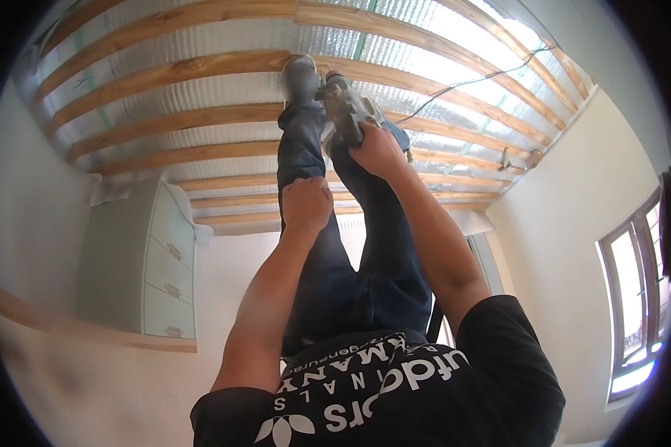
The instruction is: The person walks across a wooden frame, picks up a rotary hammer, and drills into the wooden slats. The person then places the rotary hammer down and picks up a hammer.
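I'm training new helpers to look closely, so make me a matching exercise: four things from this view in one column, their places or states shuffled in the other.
Things
1. Left hand
2. Right hand
3. Silver sheeting
4. Drawer unit

Places or states
A. Beneath wooden strips
B. Gripping a grey tool
C. At the picture's left, pale green
D. Against a dark trouser leg

Pairs: 1-D, 2-B, 3-A, 4-C

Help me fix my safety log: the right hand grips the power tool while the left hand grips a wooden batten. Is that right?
No: the head view shows the left hand at the trouser leg, not gripping a wooden batten. The right hand does grip the power tool.
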`<state>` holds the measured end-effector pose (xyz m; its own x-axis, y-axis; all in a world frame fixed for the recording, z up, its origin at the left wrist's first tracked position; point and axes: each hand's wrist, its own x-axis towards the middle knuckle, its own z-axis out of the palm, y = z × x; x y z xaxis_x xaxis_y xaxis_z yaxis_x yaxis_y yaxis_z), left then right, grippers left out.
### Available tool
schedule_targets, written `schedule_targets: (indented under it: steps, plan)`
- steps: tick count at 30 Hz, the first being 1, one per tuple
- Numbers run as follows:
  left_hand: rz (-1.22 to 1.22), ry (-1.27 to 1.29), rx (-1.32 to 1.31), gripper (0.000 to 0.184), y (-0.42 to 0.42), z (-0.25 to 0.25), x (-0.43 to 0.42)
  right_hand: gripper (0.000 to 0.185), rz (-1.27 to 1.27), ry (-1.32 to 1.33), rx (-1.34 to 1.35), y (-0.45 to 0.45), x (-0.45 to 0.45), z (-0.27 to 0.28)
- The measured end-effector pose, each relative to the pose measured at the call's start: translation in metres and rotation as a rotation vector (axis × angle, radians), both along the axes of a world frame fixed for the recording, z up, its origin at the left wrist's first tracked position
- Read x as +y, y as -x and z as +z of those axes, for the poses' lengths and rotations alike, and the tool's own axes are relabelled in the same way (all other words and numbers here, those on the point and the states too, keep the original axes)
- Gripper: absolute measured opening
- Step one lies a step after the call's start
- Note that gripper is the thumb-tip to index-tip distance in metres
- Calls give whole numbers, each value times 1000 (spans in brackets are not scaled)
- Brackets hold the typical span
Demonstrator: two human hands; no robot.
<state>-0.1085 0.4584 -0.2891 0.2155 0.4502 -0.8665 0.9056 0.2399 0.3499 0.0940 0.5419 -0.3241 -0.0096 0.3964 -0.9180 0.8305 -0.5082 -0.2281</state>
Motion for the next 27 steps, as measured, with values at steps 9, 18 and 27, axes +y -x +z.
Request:
schedule_targets:
  steps: [9, 18, 27]
  plan:
    - [5, 16, 26, 17, -13, -7, 1, 32, 132, 76, -1, 5, 14, -4]
    - [11, 35, 56, 18, -28, -6, 3, 32, 107, 56, 6, 1, -5, -17]
    - [49, 7, 63, 18, -29, -12, -2, 31, 191, 32, 24, 1, -10, -31]
